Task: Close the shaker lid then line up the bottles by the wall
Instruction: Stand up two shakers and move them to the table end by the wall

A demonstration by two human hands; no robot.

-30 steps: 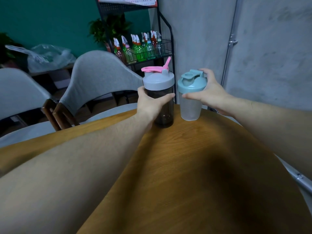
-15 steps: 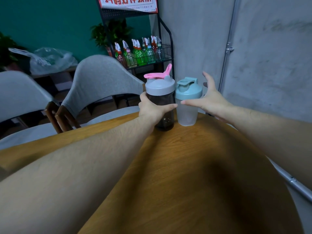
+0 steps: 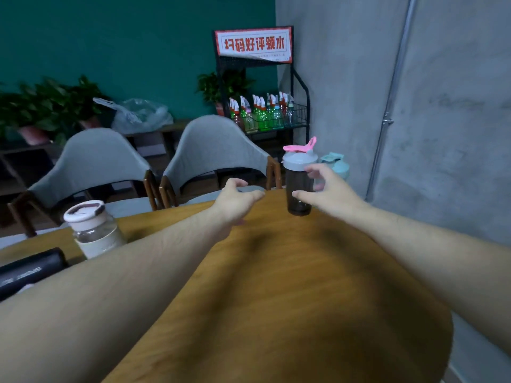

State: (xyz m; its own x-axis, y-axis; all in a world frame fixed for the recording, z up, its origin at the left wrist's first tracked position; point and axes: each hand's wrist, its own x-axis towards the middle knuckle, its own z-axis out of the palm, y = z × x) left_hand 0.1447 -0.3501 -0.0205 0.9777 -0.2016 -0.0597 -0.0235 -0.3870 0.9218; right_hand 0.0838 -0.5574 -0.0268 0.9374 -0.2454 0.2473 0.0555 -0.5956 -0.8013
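Observation:
A dark shaker (image 3: 298, 186) with a grey lid and pink flip cap stands upright at the far edge of the wooden table (image 3: 276, 286). Behind it, close to the grey wall, a clear bottle with a teal lid (image 3: 336, 163) is mostly hidden by my right hand. My right hand (image 3: 327, 193) hovers just in front of the dark shaker, fingers spread and empty. My left hand (image 3: 235, 201) is open above the table, a short way left of the shaker. A glass bottle with a white lid (image 3: 92, 229) stands at the left.
A black cylinder (image 3: 27, 270) lies at the table's left edge. Two grey chairs (image 3: 213, 150) stand beyond the table. A black rack (image 3: 265, 117) holds several spray bottles by the green wall. A pipe (image 3: 390, 106) runs down the concrete wall at right.
Both hands let go of the two bottles and drew back, open. The view tilted up and left, bringing the glass bottle and black cylinder into sight.

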